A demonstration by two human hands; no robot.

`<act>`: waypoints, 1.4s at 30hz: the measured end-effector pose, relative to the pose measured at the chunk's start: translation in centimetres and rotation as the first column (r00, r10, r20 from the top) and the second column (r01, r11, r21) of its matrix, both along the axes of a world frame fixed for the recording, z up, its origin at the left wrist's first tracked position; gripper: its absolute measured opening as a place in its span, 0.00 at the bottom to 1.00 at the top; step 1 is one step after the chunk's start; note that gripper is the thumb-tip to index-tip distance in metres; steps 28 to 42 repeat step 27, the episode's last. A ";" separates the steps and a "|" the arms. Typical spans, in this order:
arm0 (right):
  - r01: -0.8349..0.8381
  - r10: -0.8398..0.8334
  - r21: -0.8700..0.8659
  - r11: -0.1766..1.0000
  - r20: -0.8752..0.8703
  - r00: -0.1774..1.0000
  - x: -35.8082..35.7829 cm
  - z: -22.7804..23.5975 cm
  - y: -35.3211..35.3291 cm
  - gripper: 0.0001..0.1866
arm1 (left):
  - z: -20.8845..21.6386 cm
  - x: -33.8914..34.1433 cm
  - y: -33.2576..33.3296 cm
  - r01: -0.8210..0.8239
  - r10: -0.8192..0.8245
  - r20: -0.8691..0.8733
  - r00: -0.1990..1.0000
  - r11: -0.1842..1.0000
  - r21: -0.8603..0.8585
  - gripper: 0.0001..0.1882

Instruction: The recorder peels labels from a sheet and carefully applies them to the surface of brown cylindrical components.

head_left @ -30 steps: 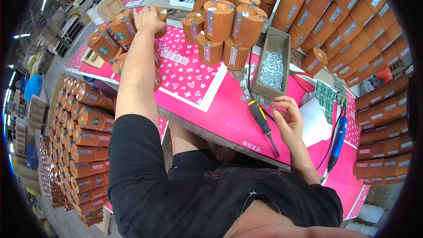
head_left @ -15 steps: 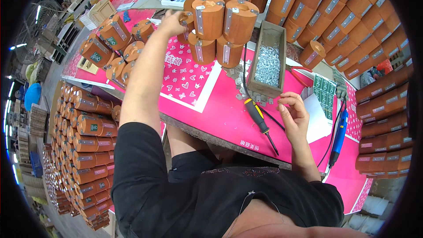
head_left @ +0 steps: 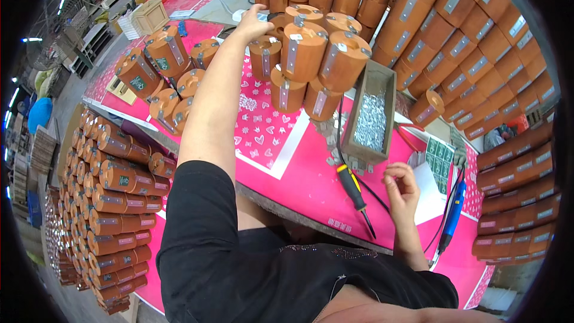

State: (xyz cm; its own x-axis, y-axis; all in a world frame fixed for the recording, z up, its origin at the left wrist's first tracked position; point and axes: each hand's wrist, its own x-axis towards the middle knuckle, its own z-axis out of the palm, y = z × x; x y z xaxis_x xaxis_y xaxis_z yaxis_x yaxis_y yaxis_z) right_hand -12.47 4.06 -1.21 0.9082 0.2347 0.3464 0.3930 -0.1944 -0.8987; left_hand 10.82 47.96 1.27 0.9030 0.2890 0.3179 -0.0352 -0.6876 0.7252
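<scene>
My left hand (head_left: pixel 253 24) reaches to the back of the table, fingers apart and nothing visible in it. Beside its thumb stands an orange-brown wooden cylinder (head_left: pixel 265 60) with a metal strip on its side. To the right are more such wooden cylinders (head_left: pixel 304 54), stacked two high, with small metal fittings on top. My right hand (head_left: pixel 403 190) hovers over the table's right part, thumb and fingers curled together; whatever they may hold is too small to make out. Left of it lies a yellow-and-black electric screwdriver (head_left: pixel 351 188) with its cable. Behind is a wooden box (head_left: pixel 387 93) of small screws (head_left: pixel 370 122).
Several cylinders (head_left: pixel 162 104) stand left of my forearm. Small metal plates (head_left: pixel 329 137) lie beside the screw box. Red-handled pliers (head_left: pixel 409 139), a green label sheet (head_left: pixel 438 164) and a blue electric screwdriver (head_left: pixel 452 215) lie right. Stacked cylinders rise behind, right and lower left.
My left hand has moved slightly right and up, away from the cylinder it was beside. My right thumb and fingers have drawn closer together. The whole view has shifted slightly.
</scene>
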 end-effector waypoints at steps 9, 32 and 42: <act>-0.137 0.129 -0.050 0.989 -0.138 0.982 0.7 -1.1 4.3 0.05 | 0.6 3.7 -2.2 0.163 -0.078 -0.231 0.970 0.912 0.376 0.39; -0.147 0.146 0.003 0.989 -0.174 0.974 1.5 -0.1 2.4 0.05 | -0.3 1.1 1.3 -0.347 0.311 0.183 0.932 0.914 0.209 0.28; -0.147 0.146 0.003 0.989 -0.174 0.974 1.5 -0.1 2.4 0.05 | -0.3 1.1 1.3 -0.347 0.311 0.183 0.932 0.914 0.209 0.28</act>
